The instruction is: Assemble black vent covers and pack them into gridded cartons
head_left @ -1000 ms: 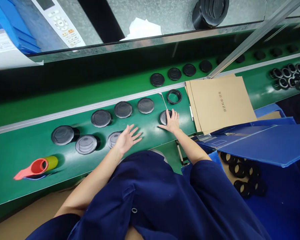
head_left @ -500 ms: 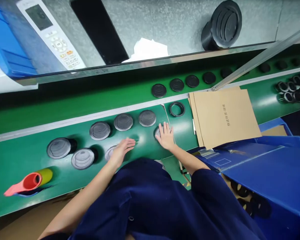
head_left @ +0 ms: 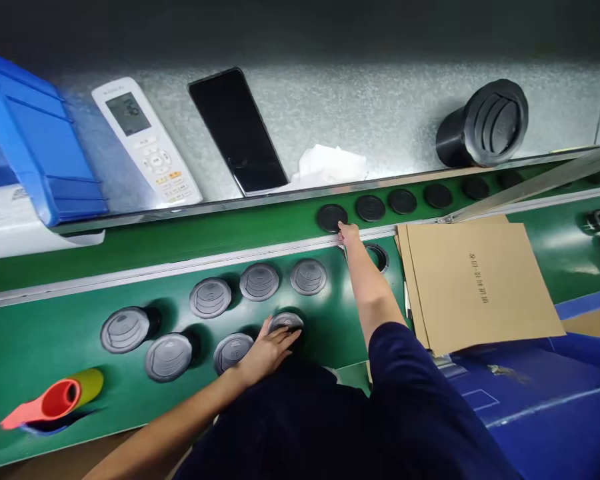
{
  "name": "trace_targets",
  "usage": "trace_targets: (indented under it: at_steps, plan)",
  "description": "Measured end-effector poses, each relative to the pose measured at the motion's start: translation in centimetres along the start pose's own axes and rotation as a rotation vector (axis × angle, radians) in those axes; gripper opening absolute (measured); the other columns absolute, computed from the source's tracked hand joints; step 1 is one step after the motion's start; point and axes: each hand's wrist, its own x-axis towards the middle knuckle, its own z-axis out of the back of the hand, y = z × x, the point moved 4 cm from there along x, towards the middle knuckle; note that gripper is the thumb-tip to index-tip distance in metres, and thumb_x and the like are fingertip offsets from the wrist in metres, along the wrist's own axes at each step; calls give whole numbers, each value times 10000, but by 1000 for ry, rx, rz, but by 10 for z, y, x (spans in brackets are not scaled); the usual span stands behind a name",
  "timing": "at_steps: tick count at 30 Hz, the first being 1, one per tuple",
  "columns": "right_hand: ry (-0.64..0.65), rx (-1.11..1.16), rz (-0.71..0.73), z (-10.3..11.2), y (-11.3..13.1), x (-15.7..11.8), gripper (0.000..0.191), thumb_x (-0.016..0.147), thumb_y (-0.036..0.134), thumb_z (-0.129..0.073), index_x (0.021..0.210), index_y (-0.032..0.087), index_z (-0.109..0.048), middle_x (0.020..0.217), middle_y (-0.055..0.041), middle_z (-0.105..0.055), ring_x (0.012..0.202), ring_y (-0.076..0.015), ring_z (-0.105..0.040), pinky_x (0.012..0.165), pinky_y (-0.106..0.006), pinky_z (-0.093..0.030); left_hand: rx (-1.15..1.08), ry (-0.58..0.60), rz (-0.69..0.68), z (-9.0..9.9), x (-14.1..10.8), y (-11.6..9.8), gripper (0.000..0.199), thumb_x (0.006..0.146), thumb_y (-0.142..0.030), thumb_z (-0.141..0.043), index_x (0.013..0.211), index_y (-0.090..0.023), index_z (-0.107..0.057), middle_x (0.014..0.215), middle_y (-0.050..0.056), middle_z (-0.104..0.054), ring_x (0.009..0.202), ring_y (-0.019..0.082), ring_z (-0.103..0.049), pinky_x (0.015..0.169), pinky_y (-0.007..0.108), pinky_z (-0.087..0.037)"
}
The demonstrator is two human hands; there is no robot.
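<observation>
My left hand (head_left: 266, 353) is wrapped around a round black air vent (head_left: 287, 321) on the green work surface, thumb on one side and fingers on the other. My right hand (head_left: 349, 232) reaches across to the far green strip, its fingers closed at the edge of a flat black disc (head_left: 331, 217). Several similar vents stand near my left hand, among them one (head_left: 233, 353) right beside it and another (head_left: 309, 276) farther back. Partly covered by my right forearm lies a black ring (head_left: 381, 257).
Brown cardboard sheets (head_left: 485, 287) lie right of my right arm, above a blue box (head_left: 545, 400). On the metal shelf are a remote control (head_left: 147, 140), a phone (head_left: 240, 133) and a vent (head_left: 495, 123). A red and yellow tool (head_left: 60, 400) lies at left.
My right hand has left the vent and moved forward to the black disc. My left hand has come onto a vent, which now stands farther left. The camera view has tilted up.
</observation>
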Motion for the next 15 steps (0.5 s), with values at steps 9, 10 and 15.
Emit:
trace_targets:
  at_steps: [9, 10, 15]
  plan:
    - [738, 502, 96, -48, -52, -176, 492, 769, 574, -816, 732, 225, -471, 844, -11, -683, 881, -192, -707, 899, -435, -611, -1618, -689, 291, 90, 45, -24, 512, 882, -565, -683, 1298, -270, -643, 1465, 119, -601, 1427, 327, -493, 1171, 582, -387]
    - [787, 440, 136, -51, -61, -199, 492, 763, 624, -797, 749, 224, -511, 864, -20, -680, 898, -207, -699, 907, -459, -606, -1751, -673, 257, 96, 47, -28, 509, 913, -588, -624, 1274, -230, -654, 1423, 137, -630, 1400, 338, -521, 1148, 584, -416]
    - [351, -74, 743, -29, -58, -259, 479, 865, 678, -645, 1002, 221, -681, 1098, -115, -593, 1176, -300, -551, 1034, -541, -515, -1915, -688, 203, 103, 19, -49, 416, 1001, -460, -503, 1171, -135, -700, 1196, 132, -753, 1280, 312, -634, 1128, 490, -482]
